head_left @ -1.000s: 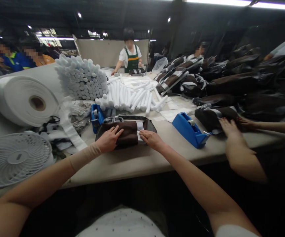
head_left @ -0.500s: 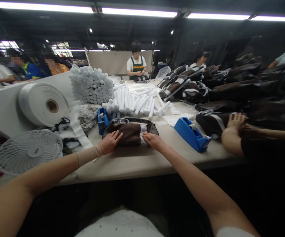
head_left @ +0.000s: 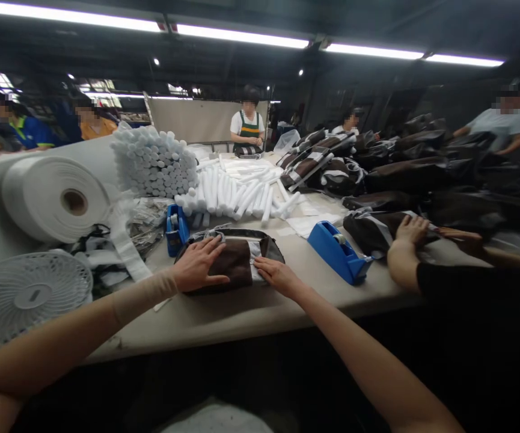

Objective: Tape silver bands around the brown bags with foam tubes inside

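Observation:
A dark brown bag (head_left: 237, 258) with black edging lies on the table in front of me, a white strip (head_left: 255, 249) wrapped across its right part. Over the bag's left side, my left hand (head_left: 201, 264) is open, fingers stretched out and thumb spread. My right hand (head_left: 278, 276) rests its outstretched fingers on the white strip, gripping nothing. Just behind the bag's left end stands a small blue tape dispenser (head_left: 177, 230). To the right sits a larger blue tape dispenser (head_left: 339, 252).
White foam rods (head_left: 237, 192) lie behind the bag, beside a bundled stack (head_left: 151, 162). At left are a big white roll (head_left: 52, 198) and a fan (head_left: 29, 294). Brown bags (head_left: 404, 180) pile up at right, where a co-worker's hand (head_left: 410, 231) touches one. Other people work farther back.
My left hand has lifted and spread its thumb over the bag. My right hand stays on the white strip. The view has turned slightly to the right.

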The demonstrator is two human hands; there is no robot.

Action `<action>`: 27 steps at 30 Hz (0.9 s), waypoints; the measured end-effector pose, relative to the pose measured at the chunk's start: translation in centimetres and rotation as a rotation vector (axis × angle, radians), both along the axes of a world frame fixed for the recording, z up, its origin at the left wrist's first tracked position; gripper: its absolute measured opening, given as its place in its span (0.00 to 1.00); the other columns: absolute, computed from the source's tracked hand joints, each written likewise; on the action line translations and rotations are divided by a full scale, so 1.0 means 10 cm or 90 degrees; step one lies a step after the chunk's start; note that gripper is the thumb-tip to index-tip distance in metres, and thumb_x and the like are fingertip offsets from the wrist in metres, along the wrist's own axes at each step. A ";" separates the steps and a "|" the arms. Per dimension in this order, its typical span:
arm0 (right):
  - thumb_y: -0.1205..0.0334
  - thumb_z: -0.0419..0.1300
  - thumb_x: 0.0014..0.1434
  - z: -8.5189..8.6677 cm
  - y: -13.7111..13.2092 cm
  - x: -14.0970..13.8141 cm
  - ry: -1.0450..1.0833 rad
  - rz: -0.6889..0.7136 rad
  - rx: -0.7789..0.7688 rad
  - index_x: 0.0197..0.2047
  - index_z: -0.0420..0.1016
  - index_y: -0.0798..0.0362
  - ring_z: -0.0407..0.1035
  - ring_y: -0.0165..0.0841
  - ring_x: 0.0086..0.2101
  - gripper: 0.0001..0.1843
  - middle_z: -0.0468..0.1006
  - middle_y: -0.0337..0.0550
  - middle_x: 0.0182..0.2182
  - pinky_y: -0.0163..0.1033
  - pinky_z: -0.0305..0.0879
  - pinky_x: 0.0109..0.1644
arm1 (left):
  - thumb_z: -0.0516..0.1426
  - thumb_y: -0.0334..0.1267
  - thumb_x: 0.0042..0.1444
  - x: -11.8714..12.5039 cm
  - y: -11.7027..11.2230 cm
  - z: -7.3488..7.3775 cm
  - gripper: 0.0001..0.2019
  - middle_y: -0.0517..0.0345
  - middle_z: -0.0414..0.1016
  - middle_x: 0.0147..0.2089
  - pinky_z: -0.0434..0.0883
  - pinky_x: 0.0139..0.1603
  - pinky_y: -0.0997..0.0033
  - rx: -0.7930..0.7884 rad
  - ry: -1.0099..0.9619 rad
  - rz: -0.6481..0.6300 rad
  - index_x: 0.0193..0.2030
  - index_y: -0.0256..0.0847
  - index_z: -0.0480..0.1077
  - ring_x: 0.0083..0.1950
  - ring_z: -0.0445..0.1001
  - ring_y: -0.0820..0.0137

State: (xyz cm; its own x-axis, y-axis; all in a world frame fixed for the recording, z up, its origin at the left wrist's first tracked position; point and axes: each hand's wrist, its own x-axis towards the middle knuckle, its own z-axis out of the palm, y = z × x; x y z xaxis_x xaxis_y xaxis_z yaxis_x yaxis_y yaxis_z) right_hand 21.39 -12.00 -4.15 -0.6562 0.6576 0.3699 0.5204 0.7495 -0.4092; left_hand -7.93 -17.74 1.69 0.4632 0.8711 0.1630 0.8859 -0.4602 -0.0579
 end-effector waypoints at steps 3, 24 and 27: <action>0.64 0.54 0.66 -0.03 0.03 0.01 0.019 0.011 0.004 0.58 0.74 0.53 0.65 0.40 0.59 0.19 0.72 0.49 0.58 0.46 0.63 0.65 | 0.52 0.75 0.47 0.10 0.23 -0.16 0.55 0.39 0.36 0.75 0.41 0.67 0.31 0.021 0.008 -0.022 0.73 0.42 0.44 0.74 0.38 0.39; 0.64 0.55 0.65 -0.06 0.04 0.01 0.058 0.023 -0.032 0.59 0.72 0.51 0.62 0.39 0.62 0.20 0.69 0.50 0.61 0.49 0.58 0.67 | 0.48 0.39 0.69 0.62 0.72 -0.33 0.19 0.48 0.71 0.62 0.62 0.67 0.57 0.007 -0.115 -0.328 0.63 0.38 0.65 0.65 0.65 0.62; 0.63 0.57 0.63 -0.06 0.01 0.02 0.104 -0.003 -0.060 0.59 0.71 0.53 0.62 0.40 0.61 0.21 0.70 0.52 0.60 0.50 0.58 0.67 | 0.49 0.37 0.68 0.61 0.75 -0.41 0.17 0.52 0.71 0.61 0.59 0.69 0.53 0.020 -0.117 -0.349 0.61 0.41 0.68 0.66 0.65 0.62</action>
State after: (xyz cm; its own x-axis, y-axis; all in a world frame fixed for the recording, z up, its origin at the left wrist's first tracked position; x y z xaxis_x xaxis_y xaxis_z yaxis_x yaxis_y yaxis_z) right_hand 21.58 -11.93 -4.71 -0.5901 0.6966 0.4081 0.4446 0.7023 -0.5559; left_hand -1.85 -10.24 -2.42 0.8071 0.5053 0.3055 0.5154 -0.8553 0.0532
